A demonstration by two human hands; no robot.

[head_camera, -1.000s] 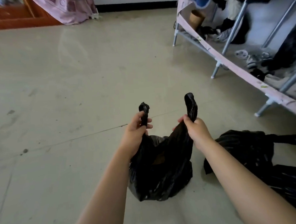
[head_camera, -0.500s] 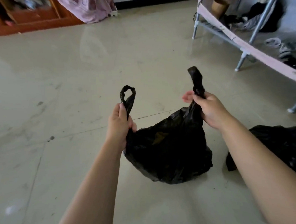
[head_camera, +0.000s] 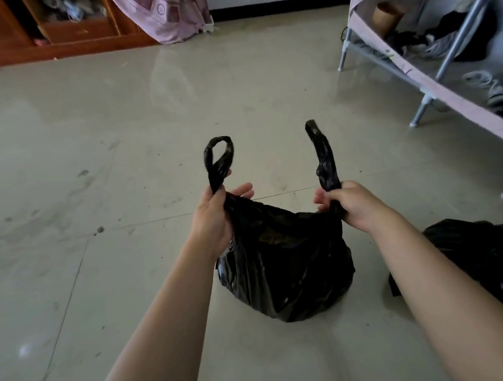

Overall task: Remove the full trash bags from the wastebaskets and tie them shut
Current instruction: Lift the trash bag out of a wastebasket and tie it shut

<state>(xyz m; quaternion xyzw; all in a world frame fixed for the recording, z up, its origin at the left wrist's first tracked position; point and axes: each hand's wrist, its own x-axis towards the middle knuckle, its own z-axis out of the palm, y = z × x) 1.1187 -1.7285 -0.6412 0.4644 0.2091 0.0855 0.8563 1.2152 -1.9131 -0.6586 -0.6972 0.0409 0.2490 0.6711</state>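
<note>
The black trash bag (head_camera: 283,264), resting on the floor (head_camera: 124,124), is being gripped by its two handles, one clenched in the left hand (head_camera: 216,218) and one in the right hand (head_camera: 353,205), apparently being held apart for knotting.

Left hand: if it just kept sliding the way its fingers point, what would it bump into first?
Probably nothing close: the left hand points across bare floor, away from the bag it grips; depth is unclear.

The bag (head_camera: 286,264) sits on the floor (head_camera: 125,138) at centre; a second bag (head_camera: 486,253) at 3 o'clock, rack (head_camera: 430,73) at 1, cabinet (head_camera: 61,34) at 11
</note>
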